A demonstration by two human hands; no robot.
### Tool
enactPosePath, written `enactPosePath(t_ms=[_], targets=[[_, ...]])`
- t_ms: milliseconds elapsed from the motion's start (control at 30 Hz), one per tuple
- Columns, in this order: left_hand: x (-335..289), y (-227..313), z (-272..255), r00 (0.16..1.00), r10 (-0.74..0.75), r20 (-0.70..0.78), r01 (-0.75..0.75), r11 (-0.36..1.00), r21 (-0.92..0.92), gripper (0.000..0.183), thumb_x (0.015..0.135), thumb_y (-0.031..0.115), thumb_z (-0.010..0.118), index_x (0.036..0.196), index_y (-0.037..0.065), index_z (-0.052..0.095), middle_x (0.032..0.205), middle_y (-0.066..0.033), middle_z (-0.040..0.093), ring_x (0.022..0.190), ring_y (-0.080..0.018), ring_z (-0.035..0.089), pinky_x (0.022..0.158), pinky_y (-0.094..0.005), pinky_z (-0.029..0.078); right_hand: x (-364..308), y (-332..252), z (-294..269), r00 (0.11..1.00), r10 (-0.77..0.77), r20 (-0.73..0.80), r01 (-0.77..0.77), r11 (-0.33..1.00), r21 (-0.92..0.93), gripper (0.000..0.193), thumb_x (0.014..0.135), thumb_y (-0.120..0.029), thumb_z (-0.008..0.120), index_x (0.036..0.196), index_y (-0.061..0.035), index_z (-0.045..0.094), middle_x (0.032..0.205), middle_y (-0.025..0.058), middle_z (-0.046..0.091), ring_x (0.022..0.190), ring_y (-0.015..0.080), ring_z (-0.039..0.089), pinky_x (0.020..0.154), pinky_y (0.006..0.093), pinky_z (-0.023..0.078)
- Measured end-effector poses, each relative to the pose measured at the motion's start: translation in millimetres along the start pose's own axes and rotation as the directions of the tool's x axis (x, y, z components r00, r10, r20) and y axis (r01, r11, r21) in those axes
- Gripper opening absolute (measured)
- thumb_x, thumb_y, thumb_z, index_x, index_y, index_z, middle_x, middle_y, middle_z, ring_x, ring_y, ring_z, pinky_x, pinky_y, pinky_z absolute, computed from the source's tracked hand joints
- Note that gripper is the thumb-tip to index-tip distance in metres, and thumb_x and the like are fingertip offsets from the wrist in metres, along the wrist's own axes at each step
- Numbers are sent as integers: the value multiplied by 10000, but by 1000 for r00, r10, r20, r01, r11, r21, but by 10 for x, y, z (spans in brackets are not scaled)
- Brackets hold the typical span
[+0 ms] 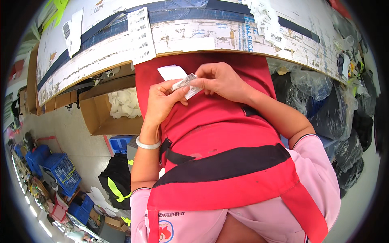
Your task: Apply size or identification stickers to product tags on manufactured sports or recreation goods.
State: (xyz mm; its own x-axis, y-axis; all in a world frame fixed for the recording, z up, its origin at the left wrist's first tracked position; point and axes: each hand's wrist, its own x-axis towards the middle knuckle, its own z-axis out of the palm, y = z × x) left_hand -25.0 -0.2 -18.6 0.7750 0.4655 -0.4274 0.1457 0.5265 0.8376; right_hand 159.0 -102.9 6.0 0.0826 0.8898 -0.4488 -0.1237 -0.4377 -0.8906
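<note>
Above my red apron (210,117), both hands meet at a small strip of white barcode labels (184,81). My left hand (162,99) is closed, pinching the strip between thumb and fingers, and a white bracelet circles that wrist. At the strip's right end, my right hand (229,83) has thumb and forefinger pressed together at the label's edge. Whether a single label is between those fingertips is too small to tell. A blank white piece of paper (172,72) sticks up behind the left fingers, joined to the strip or not, I cannot tell.
Ahead is a worn white tabletop (194,34) with dark tape, a barcode label sheet (140,34) and a heap of label strips (267,24). Below left stands a cardboard box (107,125) holding white pieces. Plastic-wrapped dark bags (336,109) crowd the right; blue crates (63,172) stand far left.
</note>
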Motion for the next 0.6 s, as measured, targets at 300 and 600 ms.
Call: enactPosePath(t_ms=[300,600], targets=[[58,-73,-119,995,3,104,-10,998,67,238,920,160,627,993,-61,677,782,-76,659,616,-110,600,583,-236,505,92,-42,-145,956,-292,3,270,880,-392,96,875,-82,646,902,11,645,817,34,627,746,87,560,676,237,465],[146,-174,-140,1000,11,-29,-12,1000,-23,459,979,368,515,937,-51,698,823,-88,681,643,-102,600,595,-224,493,308,-295,-505,954,-177,-242,104,953,-285,201,908,-186,627,922,13,652,717,20,618,620,64,579,532,203,492]])
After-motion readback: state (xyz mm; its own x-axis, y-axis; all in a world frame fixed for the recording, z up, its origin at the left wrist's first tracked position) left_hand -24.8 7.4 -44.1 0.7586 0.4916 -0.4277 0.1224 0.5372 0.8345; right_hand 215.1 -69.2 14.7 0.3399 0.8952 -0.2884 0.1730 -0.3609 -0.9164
